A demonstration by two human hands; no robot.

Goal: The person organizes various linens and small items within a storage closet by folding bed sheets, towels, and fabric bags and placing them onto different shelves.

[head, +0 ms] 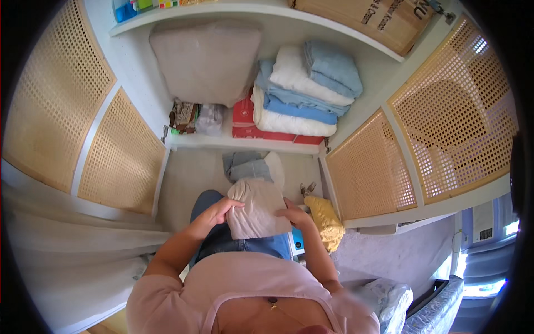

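Observation:
A folded beige cloth lies between my two hands, above my lap. My left hand grips its left edge, thumb on top, and my right hand holds the right edge the same way. Just beyond the cloth are folded grey-blue fabric and a white cloth. To the right of my right hand sits a bunched yellow cloth. Ahead, the cabinet shelf bears a stack of folded blue and white linens on red boxes.
Open cane-panelled doors flank me on both sides. A large beige fabric-covered item and small bagged textiles stand on the shelf's left. A cardboard box rests on the upper shelf. Plastic-wrapped items lie behind at right.

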